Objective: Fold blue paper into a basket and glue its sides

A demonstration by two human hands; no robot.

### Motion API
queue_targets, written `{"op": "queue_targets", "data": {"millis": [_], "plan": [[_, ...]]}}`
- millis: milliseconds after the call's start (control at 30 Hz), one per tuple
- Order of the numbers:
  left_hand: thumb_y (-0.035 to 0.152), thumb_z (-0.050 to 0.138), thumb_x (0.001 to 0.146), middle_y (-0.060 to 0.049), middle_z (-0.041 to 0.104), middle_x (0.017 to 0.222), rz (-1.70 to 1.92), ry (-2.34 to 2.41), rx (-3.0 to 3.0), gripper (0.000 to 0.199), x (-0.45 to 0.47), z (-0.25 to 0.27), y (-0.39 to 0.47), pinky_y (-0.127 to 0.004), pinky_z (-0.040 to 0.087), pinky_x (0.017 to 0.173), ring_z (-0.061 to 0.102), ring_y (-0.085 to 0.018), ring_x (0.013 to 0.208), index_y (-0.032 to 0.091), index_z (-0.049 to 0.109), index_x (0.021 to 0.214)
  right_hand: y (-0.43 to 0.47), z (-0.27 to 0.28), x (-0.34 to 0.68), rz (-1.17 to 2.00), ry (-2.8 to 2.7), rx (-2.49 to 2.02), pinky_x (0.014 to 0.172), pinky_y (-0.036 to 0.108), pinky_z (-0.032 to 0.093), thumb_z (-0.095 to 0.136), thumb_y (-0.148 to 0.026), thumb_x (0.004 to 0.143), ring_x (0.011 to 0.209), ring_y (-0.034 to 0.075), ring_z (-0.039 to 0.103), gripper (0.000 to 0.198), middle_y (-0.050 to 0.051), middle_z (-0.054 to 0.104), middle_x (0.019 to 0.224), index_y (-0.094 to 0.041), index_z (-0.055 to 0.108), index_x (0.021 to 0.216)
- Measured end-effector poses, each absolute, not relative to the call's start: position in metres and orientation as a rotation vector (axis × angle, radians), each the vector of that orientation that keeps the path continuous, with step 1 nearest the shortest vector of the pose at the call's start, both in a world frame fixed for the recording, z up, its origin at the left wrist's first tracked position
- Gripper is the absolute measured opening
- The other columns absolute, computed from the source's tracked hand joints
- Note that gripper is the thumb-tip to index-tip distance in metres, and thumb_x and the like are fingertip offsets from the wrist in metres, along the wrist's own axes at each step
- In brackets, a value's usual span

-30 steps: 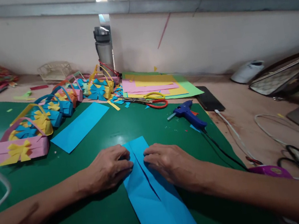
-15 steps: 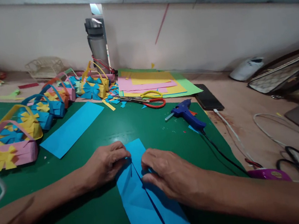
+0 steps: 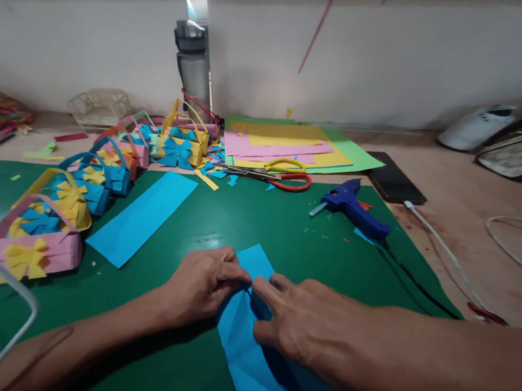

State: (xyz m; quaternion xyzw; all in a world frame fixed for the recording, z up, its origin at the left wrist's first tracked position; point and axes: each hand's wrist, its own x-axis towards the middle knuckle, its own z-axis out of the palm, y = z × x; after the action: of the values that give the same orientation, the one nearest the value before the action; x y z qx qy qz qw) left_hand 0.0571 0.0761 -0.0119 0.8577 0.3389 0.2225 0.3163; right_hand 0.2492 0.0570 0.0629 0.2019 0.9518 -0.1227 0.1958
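Observation:
A folded sheet of blue paper (image 3: 252,363) lies lengthwise in front of me on the green mat (image 3: 171,387), its two long flaps meeting along a middle slit. My left hand (image 3: 210,285) pinches the left flap near the far end of the slit. Thumb and fingers of my right hand (image 3: 301,318) are bent over the right flap, gripping its edge beside the slit; the palm hides part of the paper. Beyond my left hand rests a flat blue paper strip (image 3: 143,218).
Several small paper baskets (image 3: 33,254) with bows stand in a row at the left. Scissors (image 3: 287,174), stacked coloured paper (image 3: 283,141) and a blue glue gun (image 3: 354,209) with a black cord lie farther back. A bottle (image 3: 195,69) stands by the wall; a phone (image 3: 396,178) charges at the right.
My right hand has shifted toward my left hand, and their fingertips now nearly meet at the slit. The slit looks wider below my right hand. The whole view has swung slightly left.

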Motion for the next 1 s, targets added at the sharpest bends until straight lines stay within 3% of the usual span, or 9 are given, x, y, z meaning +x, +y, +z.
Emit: {"op": "queue_targets", "data": {"millis": [200, 333, 467, 633, 800, 867, 1000], "plan": [[0.016, 0.05, 0.086, -0.001, 0.057, 0.073, 0.536, 0.961, 2.283, 0.018, 0.06, -0.012, 0.075, -0.021, 0.04, 0.059, 0.055, -0.011, 0.066, 0.017, 0.068, 0.084, 0.063, 0.068, 0.256, -0.514, 2.629, 0.645, 0.049, 0.027, 0.031, 0.05, -0.008, 0.079, 0.069, 0.019, 0.055, 0.018, 0.01, 0.059, 0.091, -0.019, 0.06, 0.088], [0.014, 0.048, 0.086, -0.001, 0.058, 0.072, 0.538, 0.969, 2.312, 0.02, 0.059, -0.013, 0.076, -0.02, 0.038, 0.056, 0.055, -0.011, 0.063, 0.018, 0.068, 0.083, 0.068, 0.064, 0.256, -0.491, 2.66, 0.667, 0.049, 0.027, 0.029, 0.052, -0.004, 0.075, 0.067, 0.018, 0.053, 0.019, 0.007, 0.059, 0.086, -0.019, 0.06, 0.083], [0.012, 0.046, 0.086, -0.001, 0.059, 0.075, 0.525, 0.942, 2.269, 0.022, 0.057, -0.012, 0.076, -0.02, 0.038, 0.057, 0.055, -0.011, 0.065, 0.018, 0.067, 0.085, 0.077, 0.059, 0.258, -0.592, 2.64, 0.704, 0.056, 0.025, 0.035, 0.055, -0.002, 0.069, 0.073, 0.017, 0.054, 0.02, 0.006, 0.06, 0.085, -0.017, 0.06, 0.082], [0.011, 0.044, 0.086, -0.001, 0.058, 0.074, 0.527, 0.921, 2.26, 0.024, 0.056, -0.01, 0.075, -0.02, 0.036, 0.056, 0.055, -0.011, 0.067, 0.018, 0.067, 0.083, 0.087, 0.066, 0.257, -0.766, 2.567, 0.757, 0.06, 0.023, 0.037, 0.051, -0.006, 0.078, 0.07, 0.014, 0.054, 0.012, 0.004, 0.061, 0.081, -0.016, 0.058, 0.079], [0.013, 0.042, 0.088, -0.002, 0.057, 0.075, 0.537, 0.938, 2.325, 0.025, 0.057, -0.014, 0.071, -0.022, 0.036, 0.057, 0.053, -0.012, 0.068, 0.019, 0.067, 0.085, 0.094, 0.068, 0.251, -0.835, 2.492, 0.87, 0.055, 0.024, 0.031, 0.044, -0.025, 0.09, 0.064, 0.012, 0.053, 0.025, 0.003, 0.062, 0.072, -0.016, 0.06, 0.073], [0.013, 0.041, 0.089, -0.002, 0.056, 0.075, 0.579, 0.951, 2.34, 0.027, 0.058, -0.016, 0.069, -0.022, 0.036, 0.057, 0.053, -0.012, 0.068, 0.019, 0.066, 0.085, 0.095, 0.064, 0.246, -0.85, 2.461, 0.976, 0.051, 0.024, 0.028, 0.048, -0.031, 0.089, 0.059, 0.012, 0.051, 0.028, 0.003, 0.062, 0.068, -0.016, 0.061, 0.07], [0.015, 0.042, 0.089, -0.003, 0.057, 0.08, 0.646, 0.931, 2.352, 0.025, 0.056, -0.021, 0.067, -0.023, 0.037, 0.058, 0.053, -0.012, 0.07, 0.019, 0.066, 0.087, 0.096, 0.054, 0.233, -0.773, 2.357, 1.22, 0.047, 0.023, 0.024, 0.06, -0.015, 0.073, 0.057, 0.012, 0.052, 0.007, 0.001, 0.064, 0.064, -0.018, 0.066, 0.071]]}}
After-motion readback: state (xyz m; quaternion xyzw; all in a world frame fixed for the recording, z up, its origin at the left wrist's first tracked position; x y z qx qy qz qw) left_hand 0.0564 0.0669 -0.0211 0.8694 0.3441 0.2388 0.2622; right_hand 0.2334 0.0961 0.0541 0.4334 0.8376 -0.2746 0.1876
